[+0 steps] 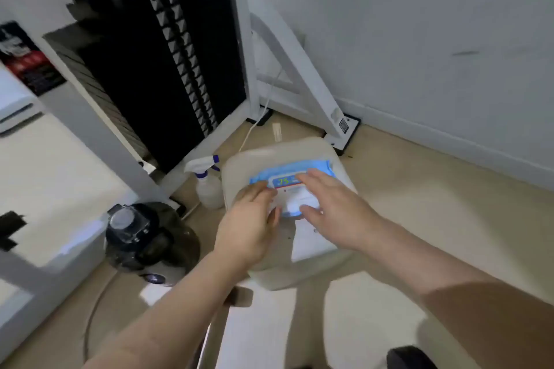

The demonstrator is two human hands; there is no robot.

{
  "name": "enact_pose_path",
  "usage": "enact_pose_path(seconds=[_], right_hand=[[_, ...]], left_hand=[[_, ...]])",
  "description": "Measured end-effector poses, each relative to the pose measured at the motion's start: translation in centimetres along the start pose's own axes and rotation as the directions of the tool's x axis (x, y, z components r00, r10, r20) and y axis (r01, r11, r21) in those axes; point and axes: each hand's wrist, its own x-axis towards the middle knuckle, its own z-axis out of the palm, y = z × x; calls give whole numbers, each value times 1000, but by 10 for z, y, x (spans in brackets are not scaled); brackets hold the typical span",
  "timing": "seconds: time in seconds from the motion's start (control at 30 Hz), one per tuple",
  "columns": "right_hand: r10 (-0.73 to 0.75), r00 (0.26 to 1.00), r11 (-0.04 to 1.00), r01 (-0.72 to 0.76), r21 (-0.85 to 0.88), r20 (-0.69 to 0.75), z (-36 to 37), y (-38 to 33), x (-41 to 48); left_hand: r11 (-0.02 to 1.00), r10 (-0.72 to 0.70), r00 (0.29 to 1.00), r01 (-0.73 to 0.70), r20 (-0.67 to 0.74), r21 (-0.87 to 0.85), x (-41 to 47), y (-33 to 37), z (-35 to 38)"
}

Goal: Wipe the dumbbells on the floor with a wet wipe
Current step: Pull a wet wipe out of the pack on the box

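Left hand (248, 228) rests on the left end of the wet wipe pack (314, 167), fingers flat and loosely together. Right hand (335, 213) is over the pack's right side, fingers straight, slightly apart. Its thumb is near a white wipe (295, 207) at the opening, but blur hides whether they touch. Pack lies on a beige padded seat (284, 150). Spray bottle (207, 189) stands just left of the seat, black weight stack (168, 69) behind.

A black weight stack (135, 69) is seen in its white frame (244, 39), close to the wall. A spray bottle (208, 189) is stood on the floor just beside a cream padded stool (299, 147), and a dark jug (150, 246) with a clear lid is spotted near it, further left.
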Motion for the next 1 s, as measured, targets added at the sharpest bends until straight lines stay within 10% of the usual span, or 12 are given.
enact_pose_path(seconds=[0.43,0.67,0.77,1.0], right_hand=[[-154,975,858,213,-467,160,6,1,26],[26,989,989,-5,147,-146,19,20,28],[250,866,946,-122,301,-433,38,22,28],[137,900,972,-42,231,-414,45,7,29]], left_hand=[[952,151,985,-169,90,254,4,-19,-6],[981,126,992,-129,29,147,-2,-22,-8],[973,160,986,-167,56,157,-7,-20,-14],[890,196,981,-178,-1,419,2,1,1]])
